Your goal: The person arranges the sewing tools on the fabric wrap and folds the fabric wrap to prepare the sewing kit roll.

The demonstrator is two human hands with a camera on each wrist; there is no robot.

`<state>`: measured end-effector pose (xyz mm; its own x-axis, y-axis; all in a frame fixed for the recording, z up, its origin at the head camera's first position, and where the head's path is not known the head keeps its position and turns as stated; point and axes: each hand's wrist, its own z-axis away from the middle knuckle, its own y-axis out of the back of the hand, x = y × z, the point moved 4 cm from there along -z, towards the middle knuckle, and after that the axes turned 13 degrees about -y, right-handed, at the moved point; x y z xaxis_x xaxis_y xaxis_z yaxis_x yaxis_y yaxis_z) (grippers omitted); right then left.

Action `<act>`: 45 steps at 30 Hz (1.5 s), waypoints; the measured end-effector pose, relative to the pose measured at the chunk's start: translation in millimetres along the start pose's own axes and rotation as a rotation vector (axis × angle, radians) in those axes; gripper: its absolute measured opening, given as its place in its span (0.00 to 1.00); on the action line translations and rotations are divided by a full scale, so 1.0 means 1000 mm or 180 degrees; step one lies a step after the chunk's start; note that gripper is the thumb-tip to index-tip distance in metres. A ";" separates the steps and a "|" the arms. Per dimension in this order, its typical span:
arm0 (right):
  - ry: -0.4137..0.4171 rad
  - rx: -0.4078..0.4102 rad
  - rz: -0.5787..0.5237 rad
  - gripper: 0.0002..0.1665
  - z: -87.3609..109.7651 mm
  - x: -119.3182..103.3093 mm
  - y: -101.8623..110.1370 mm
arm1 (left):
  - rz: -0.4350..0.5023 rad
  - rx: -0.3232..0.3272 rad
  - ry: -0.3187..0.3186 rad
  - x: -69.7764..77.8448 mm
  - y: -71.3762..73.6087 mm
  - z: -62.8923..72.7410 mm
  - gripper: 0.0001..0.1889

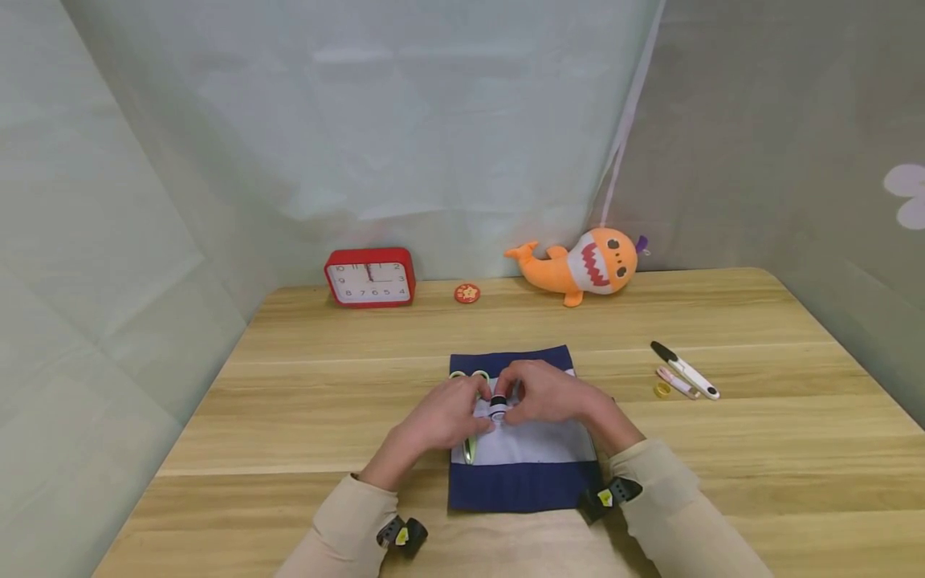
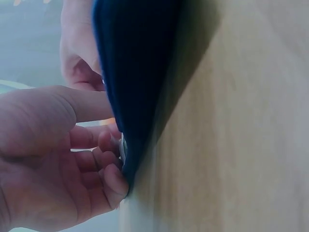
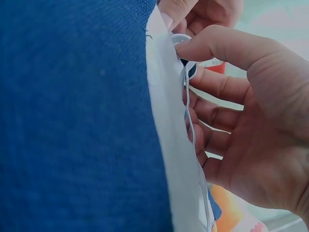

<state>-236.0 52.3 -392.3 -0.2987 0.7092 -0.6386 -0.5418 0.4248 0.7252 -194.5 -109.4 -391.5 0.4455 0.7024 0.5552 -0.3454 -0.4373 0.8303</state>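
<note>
A dark blue cloth organizer [image 1: 520, 487] with a pale inner panel lies unfolded on the table. Over its left half, my right hand [image 1: 545, 393] pinches a small black-and-white thread spool [image 1: 498, 404] between thumb and fingertips. My left hand [image 1: 450, 413] is on the spool's other side, its thumb and index finger pinching what looks like a white band [image 3: 187, 87]; that contact is partly hidden. Green-handled scissors [image 1: 470, 451] lie on the panel under the left hand, mostly covered. In the left wrist view, the left fingers [image 2: 113, 179] curl at the cloth's edge.
At right on the wooden table [image 1: 303, 417] lie a black-and-white slim tool [image 1: 685, 371], a pink-and-white small item [image 1: 677, 383] and a yellow ring [image 1: 662, 389]. Along the back stand a red clock [image 1: 371, 278], a red round disc [image 1: 466, 293] and an orange shark plush [image 1: 578, 265].
</note>
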 end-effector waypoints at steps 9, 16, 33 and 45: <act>-0.0027 -0.0075 -0.0073 0.15 0.001 0.001 0.000 | -0.0009 0.0008 -0.0045 -0.002 0.000 0.000 0.16; 0.0014 -0.0100 -0.0139 0.15 0.001 0.002 0.000 | -0.0013 -0.0001 -0.0030 -0.001 0.001 -0.001 0.16; -0.0018 -0.0117 -0.0156 0.15 0.001 0.002 0.000 | 0.0000 0.0001 -0.0068 0.000 0.002 -0.001 0.17; -0.0054 -0.0102 -0.0099 0.14 0.000 0.002 0.000 | -0.0010 0.0017 -0.0035 0.001 0.002 0.000 0.17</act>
<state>-236.4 53.8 -393.5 -0.2680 0.7055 -0.6561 -0.5757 0.4288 0.6962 -195.1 -109.4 -389.4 0.4556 0.6976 0.5530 -0.3396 -0.4380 0.8323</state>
